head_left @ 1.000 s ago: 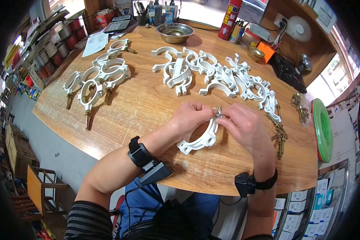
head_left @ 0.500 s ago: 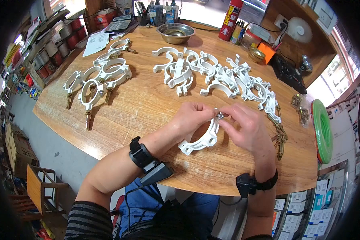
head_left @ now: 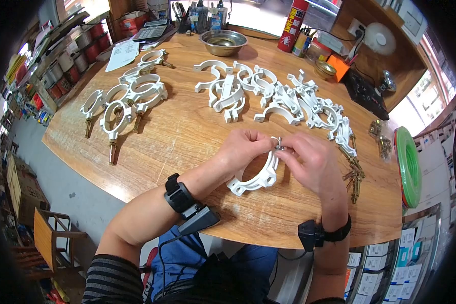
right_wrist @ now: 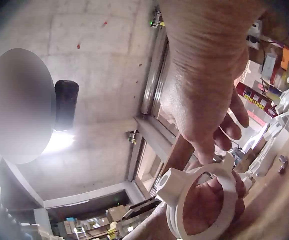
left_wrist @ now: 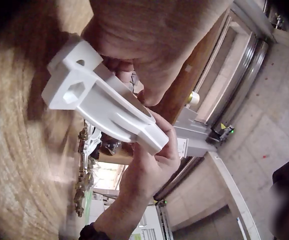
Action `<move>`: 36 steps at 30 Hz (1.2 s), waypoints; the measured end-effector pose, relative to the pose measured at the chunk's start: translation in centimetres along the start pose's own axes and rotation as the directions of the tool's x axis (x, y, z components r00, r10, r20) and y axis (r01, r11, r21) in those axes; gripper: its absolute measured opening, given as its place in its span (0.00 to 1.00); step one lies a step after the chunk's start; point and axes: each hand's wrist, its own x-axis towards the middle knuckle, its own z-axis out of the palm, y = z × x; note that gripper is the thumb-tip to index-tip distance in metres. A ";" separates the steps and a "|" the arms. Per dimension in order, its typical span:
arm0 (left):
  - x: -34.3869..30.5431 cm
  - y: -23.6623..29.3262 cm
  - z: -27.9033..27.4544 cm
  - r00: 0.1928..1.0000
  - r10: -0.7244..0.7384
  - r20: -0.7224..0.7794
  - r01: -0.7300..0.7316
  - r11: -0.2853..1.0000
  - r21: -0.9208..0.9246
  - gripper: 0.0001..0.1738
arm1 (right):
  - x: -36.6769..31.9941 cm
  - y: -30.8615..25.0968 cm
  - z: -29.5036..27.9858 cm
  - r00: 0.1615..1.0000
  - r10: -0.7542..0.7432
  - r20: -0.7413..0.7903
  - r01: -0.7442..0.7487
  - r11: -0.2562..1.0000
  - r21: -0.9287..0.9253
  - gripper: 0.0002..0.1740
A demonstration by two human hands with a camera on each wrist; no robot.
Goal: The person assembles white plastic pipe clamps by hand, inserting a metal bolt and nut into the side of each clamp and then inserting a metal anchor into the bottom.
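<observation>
At the near middle of the table, a white plastic pipe clamp (head_left: 258, 181) stands tilted, its ring made of two halves. My left hand (head_left: 243, 148) grips the clamp's upper end, thumb and fingertips at the joint. On the other side of that joint, my right hand (head_left: 311, 158) pinches a small silver screw (head_left: 278, 145), mostly covered by the fingertips. Seen from the left wrist, the clamp's lower end (left_wrist: 77, 92) shows a hexagonal recess and sits close over the wood. From the right wrist, the ring (right_wrist: 224, 205) overlaps the left hand's fingers.
Loose white clamp halves (head_left: 281, 96) lie heaped beyond my hands. Clamps with brass-coloured bolts (head_left: 115, 121) stand at the left. More bolts (head_left: 357, 177) lie at the right, near a green round object (head_left: 408, 164). A metal bowl (head_left: 223, 43) and red spray can (head_left: 293, 25) stand at the back.
My right thumb and fingers have shifted slightly around the silver screw, spreading a little and closing in again. The left hand and clamp stay almost in place.
</observation>
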 end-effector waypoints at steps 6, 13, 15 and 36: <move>0.1 -0.2 0.0 1.000 -0.009 0.011 0.009 1.000 0.001 0.08 | 0.0 -0.2 -0.1 0.997 0.069 0.047 -0.067 0.997 -0.046 0.09; -0.1 0.1 0.2 0.999 0.020 -0.025 -0.018 0.999 0.044 0.09 | -0.1 0.1 -0.2 0.999 0.028 0.047 -0.025 0.998 -0.064 0.08; -0.2 0.3 0.1 1.000 0.011 -0.009 -0.010 0.999 0.033 0.09 | 0.0 -0.1 -0.4 0.994 0.056 0.096 -0.047 0.994 -0.098 0.07; 0.2 -0.1 -0.1 0.999 0.039 0.008 -0.038 0.998 -0.050 0.11 | 0.1 0.0 0.1 1.000 0.012 -0.013 -0.014 0.994 -0.111 0.07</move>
